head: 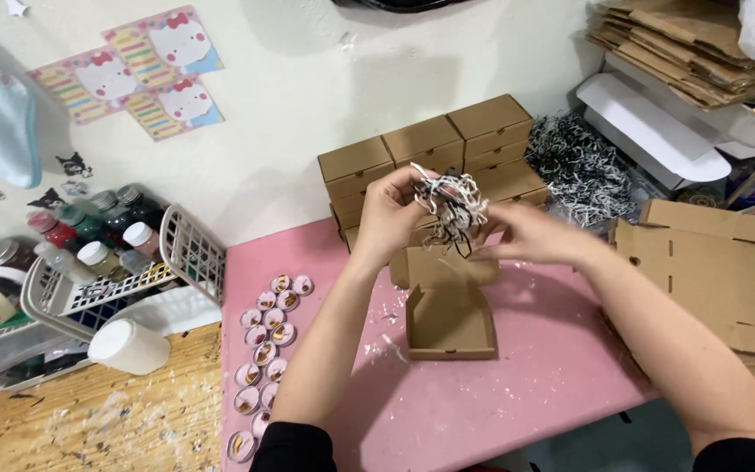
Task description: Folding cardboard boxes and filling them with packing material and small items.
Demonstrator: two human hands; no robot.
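Both hands, left hand (pixel 388 214) and right hand (pixel 530 234), pinch one clump of shredded paper (pixel 452 205) above the open cardboard box (pixel 450 319). Tease strands apart evenly; keep the clump centred over the box.

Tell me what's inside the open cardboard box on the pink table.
The open box shows only bare cardboard inside. Both hands hold shredded paper above it, hiding its lid's top edge.

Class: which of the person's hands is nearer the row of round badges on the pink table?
Left. The left hand is above and right of the round badges; the right hand is farther right.
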